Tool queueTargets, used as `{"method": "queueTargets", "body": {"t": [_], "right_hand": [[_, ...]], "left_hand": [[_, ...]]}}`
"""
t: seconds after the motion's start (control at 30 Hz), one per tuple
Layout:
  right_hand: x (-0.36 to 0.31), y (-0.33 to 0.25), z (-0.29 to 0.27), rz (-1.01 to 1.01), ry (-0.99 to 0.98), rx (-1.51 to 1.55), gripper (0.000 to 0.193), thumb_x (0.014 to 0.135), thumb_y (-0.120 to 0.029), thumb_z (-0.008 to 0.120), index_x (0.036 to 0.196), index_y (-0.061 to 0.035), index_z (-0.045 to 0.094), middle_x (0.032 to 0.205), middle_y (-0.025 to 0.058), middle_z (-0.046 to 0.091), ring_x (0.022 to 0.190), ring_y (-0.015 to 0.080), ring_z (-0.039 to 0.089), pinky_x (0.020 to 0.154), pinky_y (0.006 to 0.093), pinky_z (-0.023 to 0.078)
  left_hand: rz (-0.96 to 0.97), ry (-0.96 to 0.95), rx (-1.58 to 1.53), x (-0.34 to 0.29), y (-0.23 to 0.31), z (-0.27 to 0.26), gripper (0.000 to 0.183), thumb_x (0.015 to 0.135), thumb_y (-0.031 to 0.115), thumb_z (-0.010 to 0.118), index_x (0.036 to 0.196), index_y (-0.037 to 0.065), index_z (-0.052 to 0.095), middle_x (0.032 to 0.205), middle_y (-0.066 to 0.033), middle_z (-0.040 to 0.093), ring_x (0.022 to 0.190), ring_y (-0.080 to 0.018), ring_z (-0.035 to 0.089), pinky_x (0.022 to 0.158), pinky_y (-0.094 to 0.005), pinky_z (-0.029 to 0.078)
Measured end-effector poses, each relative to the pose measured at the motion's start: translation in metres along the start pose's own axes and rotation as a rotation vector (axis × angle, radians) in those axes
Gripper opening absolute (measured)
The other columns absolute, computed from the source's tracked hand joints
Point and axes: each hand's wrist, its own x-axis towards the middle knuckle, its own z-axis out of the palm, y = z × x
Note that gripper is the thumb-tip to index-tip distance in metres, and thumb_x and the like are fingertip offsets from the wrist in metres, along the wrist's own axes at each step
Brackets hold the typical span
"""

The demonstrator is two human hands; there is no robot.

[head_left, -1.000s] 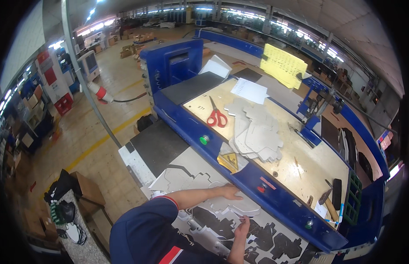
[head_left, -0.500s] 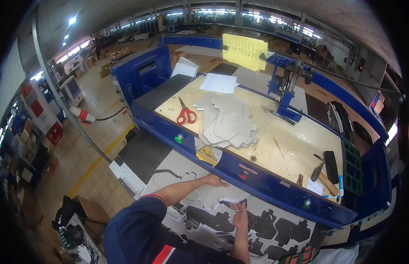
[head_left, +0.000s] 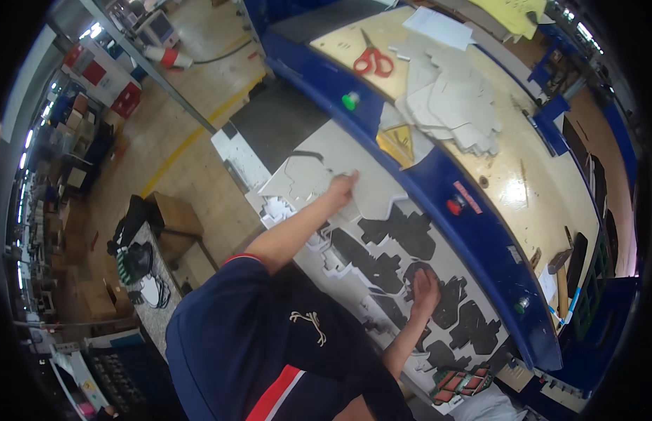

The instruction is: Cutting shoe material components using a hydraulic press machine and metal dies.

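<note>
My left hand [head_left: 343,189] rests on the uncut-looking part of a pale grey sheet [head_left: 378,184], its short visible fingers pointing toward the blue machine. Nothing shows in its grasp. My right hand [head_left: 424,291] is above the cut-out part of the sheet, fingers stretched out and holding nothing visible. Dark shapes [head_left: 476,328] show through the openings around it. Thin cut outlines mark the sheet left of my left hand, and a ragged white edge runs along the side near my body.
A blue machine beam [head_left: 438,175] with green and red buttons crosses beyond the sheet. On its wooden top lie stacked grey cut pieces [head_left: 455,102], red-handled scissors [head_left: 373,62], a paper and a hammer [head_left: 561,270]. A metal post [head_left: 154,74] stands left. A red-and-green cutting die [head_left: 460,382] sits near right.
The view has turned and lowered toward the sheet. My hands, close together at a pale piece before, are now apart; my right hand has moved over the dark openings.
</note>
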Motion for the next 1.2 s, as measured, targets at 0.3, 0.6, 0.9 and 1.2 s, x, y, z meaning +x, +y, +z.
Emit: {"method": "queueTargets", "body": {"t": [0.3, 0.6, 0.9, 1.2], "right_hand": [[-0.022, 0.011, 0.133, -0.186, -0.114, -0.728, 0.033, 0.095, -0.024, 0.06, 0.118, -0.0016, 0.065, 0.105, 0.0094, 0.068, 0.093, 0.0147, 0.064, 0.082, 0.0282, 0.05], [0.008, 0.107, 0.255, -0.606, 0.029, -1.579, 0.06, 0.08, -0.05, 0.069, 0.11, 0.002, 0.067, 0.108, 0.0238, 0.058, 0.107, 0.0407, 0.055, 0.096, 0.0449, 0.043], [0.054, 0.073, 0.252, -0.165, -0.108, -1.377, 0.053, 0.086, -0.051, 0.064, 0.098, 0.0004, 0.069, 0.073, 0.007, 0.063, 0.063, 0.0181, 0.06, 0.059, 0.033, 0.05], [0.062, 0.056, 0.252, 0.291, -0.453, -0.787, 0.044, 0.091, -0.035, 0.067, 0.116, 0.0009, 0.065, 0.108, 0.0091, 0.069, 0.092, 0.0169, 0.065, 0.074, 0.0306, 0.051]], "left_hand": [[-0.034, 0.227, -0.059, -0.098, 0.038, -0.099, 0.035, 0.099, 0.025, 0.057, 0.126, 0.004, 0.051, 0.118, -0.0101, 0.062, 0.107, -0.024, 0.064, 0.096, -0.0383, 0.054], [-0.5, 0.051, -0.112, -0.1, 0.048, -0.095, 0.025, 0.097, 0.023, 0.057, 0.12, 0.012, 0.057, 0.107, -0.0043, 0.066, 0.1, -0.0175, 0.062, 0.089, -0.0328, 0.05], [-0.722, 0.014, 0.073, -0.104, 0.066, -0.082, 0.051, 0.085, 0.043, 0.062, 0.126, 0.014, 0.056, 0.122, -0.0114, 0.058, 0.115, -0.0253, 0.053, 0.099, -0.0475, 0.04], [-0.61, 0.179, -0.2, -0.116, 0.022, -0.07, 0.033, 0.078, 0.045, 0.07, 0.104, 0.024, 0.066, 0.099, 0.0046, 0.063, 0.087, -0.0114, 0.044, 0.092, -0.0333, 0.029]]}}
